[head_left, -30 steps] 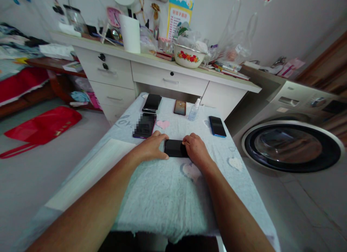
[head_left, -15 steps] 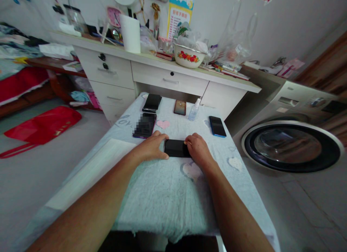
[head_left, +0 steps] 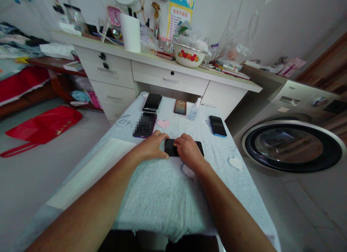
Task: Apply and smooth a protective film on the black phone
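Note:
A black phone [head_left: 200, 148] lies sideways on the cloth-covered table. My left hand [head_left: 155, 146] grips its left end between thumb and fingers. My right hand [head_left: 187, 150] rests on the middle of its screen, fingers closed on something small I cannot make out. Beyond my left hand lies a dark phone [head_left: 148, 126], and behind that a stack of black phones [head_left: 152, 102]. A brown phone [head_left: 180, 107] and a clear spray bottle [head_left: 194, 109] stand near the table's far edge. At the right is a blue-edged phone [head_left: 217, 126].
A pale flat sheet [head_left: 92, 174] lies along the table's left side. Past the far edge stands a white desk [head_left: 151, 69] bearing a flowered bowl [head_left: 189, 56] and a white roll [head_left: 130, 33]. A washing machine [head_left: 287, 136] is at the right, a red bag [head_left: 45, 125] on the floor left.
My right hand has slid left over the phone, from its right end to the middle of the screen, uncovering that end. My left hand has stayed in place.

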Motion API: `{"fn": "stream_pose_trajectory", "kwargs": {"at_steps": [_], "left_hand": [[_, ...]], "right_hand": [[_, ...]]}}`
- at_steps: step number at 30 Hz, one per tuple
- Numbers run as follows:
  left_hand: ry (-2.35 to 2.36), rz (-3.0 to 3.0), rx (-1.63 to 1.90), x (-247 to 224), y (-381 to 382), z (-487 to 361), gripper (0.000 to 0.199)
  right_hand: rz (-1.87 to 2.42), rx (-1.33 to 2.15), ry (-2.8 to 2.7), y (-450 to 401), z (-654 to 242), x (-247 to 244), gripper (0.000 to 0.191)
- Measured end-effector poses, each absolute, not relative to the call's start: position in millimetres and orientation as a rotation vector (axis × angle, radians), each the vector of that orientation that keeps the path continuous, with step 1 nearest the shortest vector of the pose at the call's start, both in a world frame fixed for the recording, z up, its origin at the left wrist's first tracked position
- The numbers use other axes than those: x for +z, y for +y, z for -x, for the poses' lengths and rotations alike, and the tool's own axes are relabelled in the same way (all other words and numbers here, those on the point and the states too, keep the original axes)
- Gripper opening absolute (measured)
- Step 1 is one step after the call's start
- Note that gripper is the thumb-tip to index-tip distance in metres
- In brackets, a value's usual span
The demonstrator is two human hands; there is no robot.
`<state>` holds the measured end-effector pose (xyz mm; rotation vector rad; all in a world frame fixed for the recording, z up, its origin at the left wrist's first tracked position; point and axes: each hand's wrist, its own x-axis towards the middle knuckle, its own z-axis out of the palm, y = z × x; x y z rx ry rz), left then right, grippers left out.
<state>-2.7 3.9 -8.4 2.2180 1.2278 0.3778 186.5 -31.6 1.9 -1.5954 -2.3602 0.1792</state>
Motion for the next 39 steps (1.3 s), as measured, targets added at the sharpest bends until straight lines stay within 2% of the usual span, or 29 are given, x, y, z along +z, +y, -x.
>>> {"fn": "stream_pose_trajectory", "kwargs": {"at_steps": [10, 39], "left_hand": [[1.226, -2.23, 0.382, -7.0, 2.4, 1.3, 0.07], [1.227, -2.215, 0.384, -8.1, 3.1, 0.5, 0.071]], "right_hand": [[1.482, 0.185, -2.414, -30.8, -178.3, -3.2, 0.024], [1.68, 0.16, -2.448, -23.8, -173.3, 6.2, 0.024]]}}
